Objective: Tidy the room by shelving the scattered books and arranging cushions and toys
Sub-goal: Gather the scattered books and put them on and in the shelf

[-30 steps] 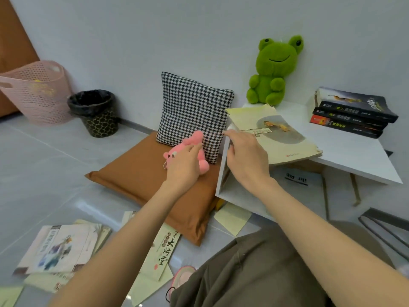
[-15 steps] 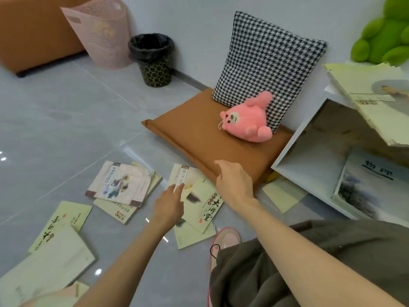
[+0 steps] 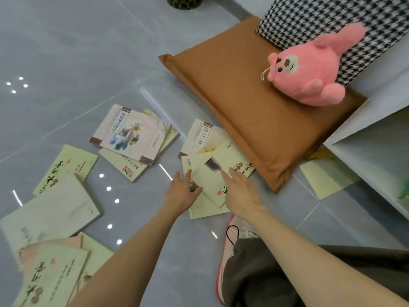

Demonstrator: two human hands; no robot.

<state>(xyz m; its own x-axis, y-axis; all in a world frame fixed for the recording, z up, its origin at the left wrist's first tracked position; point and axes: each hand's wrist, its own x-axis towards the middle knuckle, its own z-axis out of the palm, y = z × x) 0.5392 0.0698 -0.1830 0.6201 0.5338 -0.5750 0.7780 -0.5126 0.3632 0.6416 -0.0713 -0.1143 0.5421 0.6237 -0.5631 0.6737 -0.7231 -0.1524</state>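
Note:
Several thin books lie scattered on the grey floor. A small pile of pale yellow books sits beside the brown floor cushion. My left hand is on the pile's left edge, fingers spread and thumb on the cover. My right hand rests on the top book with straight fingers. A pink plush toy lies on the brown cushion, against the houndstooth cushion.
More books lie to the left: a pink-covered pile, a pale yellow one, a whitish one and others at bottom left. A white shelf unit stands at right, a bin base at the top. My knee is lower right.
Both hands left the pink toy and the book on the shelf top and came down to the yellow pile by the cushion. The view tilted down toward the floor.

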